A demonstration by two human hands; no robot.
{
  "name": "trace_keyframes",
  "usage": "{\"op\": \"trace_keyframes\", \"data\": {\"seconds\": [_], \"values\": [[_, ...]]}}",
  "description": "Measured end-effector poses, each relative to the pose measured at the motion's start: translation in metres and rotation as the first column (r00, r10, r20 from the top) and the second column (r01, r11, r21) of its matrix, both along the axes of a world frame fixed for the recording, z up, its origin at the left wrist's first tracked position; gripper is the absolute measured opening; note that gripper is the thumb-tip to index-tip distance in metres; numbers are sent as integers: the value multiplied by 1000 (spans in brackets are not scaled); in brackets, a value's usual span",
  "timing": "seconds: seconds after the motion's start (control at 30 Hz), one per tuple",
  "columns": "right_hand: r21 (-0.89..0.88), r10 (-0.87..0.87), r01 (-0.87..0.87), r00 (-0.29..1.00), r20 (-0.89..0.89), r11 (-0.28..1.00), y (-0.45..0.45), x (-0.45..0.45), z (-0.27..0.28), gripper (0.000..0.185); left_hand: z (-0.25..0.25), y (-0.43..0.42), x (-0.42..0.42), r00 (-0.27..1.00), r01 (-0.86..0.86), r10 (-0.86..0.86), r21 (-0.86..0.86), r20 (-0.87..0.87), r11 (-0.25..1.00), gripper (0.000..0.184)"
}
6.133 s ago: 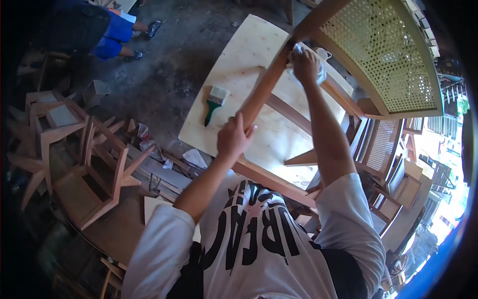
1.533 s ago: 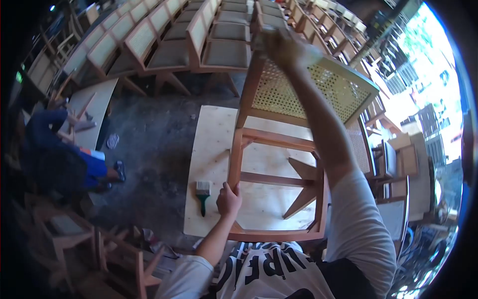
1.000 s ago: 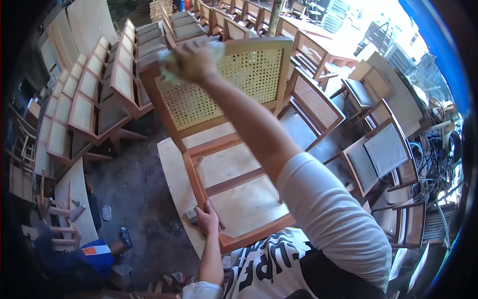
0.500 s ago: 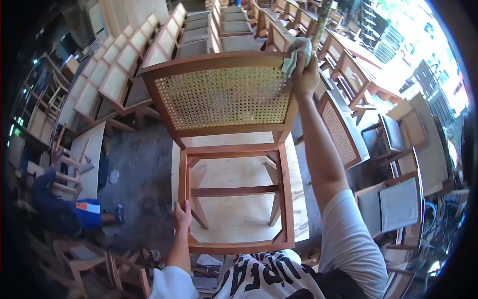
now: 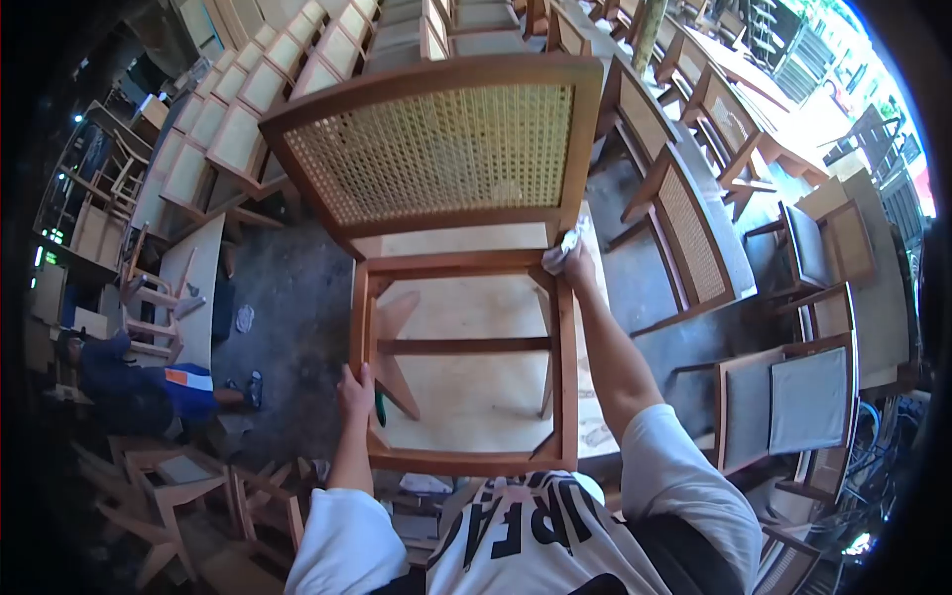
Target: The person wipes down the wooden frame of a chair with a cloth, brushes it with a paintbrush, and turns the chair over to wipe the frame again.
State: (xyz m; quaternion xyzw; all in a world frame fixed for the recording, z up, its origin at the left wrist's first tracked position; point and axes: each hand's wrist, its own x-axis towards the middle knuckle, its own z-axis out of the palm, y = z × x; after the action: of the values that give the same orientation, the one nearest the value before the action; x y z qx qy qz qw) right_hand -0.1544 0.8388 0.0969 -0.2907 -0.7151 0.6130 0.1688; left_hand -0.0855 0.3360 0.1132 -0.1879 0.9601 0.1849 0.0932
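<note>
A wooden chair (image 5: pixel 466 460) with an open seat frame stands before me on a pale plywood board (image 5: pixel 466 402). Woven cane (image 5: pixel 446 149) fills its backrest. My left hand (image 5: pixel 355 391) is closed round the left side rail of the seat. With my right hand (image 5: pixel 579 272) I hold a crumpled pale cloth (image 5: pixel 563 250) against the back right corner of the seat frame, just below the backrest post. My right fingers are partly hidden by the cloth. A crossbar (image 5: pixel 466 346) runs between the chair's sides, below the seat opening.
Rows of chairs with pale backs (image 5: pixel 233 109) fill the far left. More cane-backed chairs (image 5: pixel 694 233) line the right. A padded chair (image 5: pixel 808 402) stands near right. At left, a person in dark clothes (image 5: pixel 129 387) is beside a small wooden frame (image 5: pixel 154 317).
My right hand and the cloth have come down from the backrest's top right corner to the seat's back right corner. My left hand stays on the left rail. The view has shifted slightly.
</note>
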Motion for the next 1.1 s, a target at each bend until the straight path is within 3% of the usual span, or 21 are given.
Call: {"op": "trace_keyframes", "data": {"seconds": [0.07,0.1,0.17,0.3,0.37,0.47,0.63,0.7,0.73,0.8,0.87,0.97,1.07,1.1], "values": [[241,76,-149,955,286,959,24,0,-24,57,-9,-8,2,998,31,-32,-26,-56,999,64],[318,67,-158,958,278,935,23,6,-25,56,-12,-8,2,998,40,-42,-27,-47,999,64],[322,98,-211,937,334,923,19,24,-25,55,-15,-11,2,984,93,-89,20,-153,995,60],[347,137,-299,896,422,889,-1,73,-12,54,10,2,3,990,112,-114,-32,-83,993,55],[333,106,-266,897,429,905,-13,110,-11,54,11,2,8,986,87,-85,6,-140,996,52],[367,105,-359,823,558,858,-46,172,11,53,12,2,10,986,59,-57,9,-159,998,52],[373,27,-342,766,642,862,-108,297,26,46,1,-26,2,986,121,-92,216,-142,969,56],[376,-14,-349,716,697,858,-137,335,48,43,-8,-42,-6,992,120,-105,296,-63,948,67],[327,-51,-220,757,652,919,-150,353,45,39,-20,-50,-8,995,83,-101,396,24,915,69],[369,-115,-164,771,626,915,-171,381,43,37,-30,-57,-10,977,48,-142,488,158,872,77],[378,-205,-20,812,546,926,-192,394,44,35,-26,-54,-7,977,53,-147,494,154,868,80],[528,-431,132,753,497,839,-229,395,38,41,-13,-47,-1,982,43,-127,485,142,873,83],[590,-516,224,764,387,776,-225,401,14,43,-6,-42,12,983,36,-107,412,151,910,83],[537,-476,201,761,441,819,-220,398,20,44,-10,-41,19,988,59,-118,458,101,887,82]]}}
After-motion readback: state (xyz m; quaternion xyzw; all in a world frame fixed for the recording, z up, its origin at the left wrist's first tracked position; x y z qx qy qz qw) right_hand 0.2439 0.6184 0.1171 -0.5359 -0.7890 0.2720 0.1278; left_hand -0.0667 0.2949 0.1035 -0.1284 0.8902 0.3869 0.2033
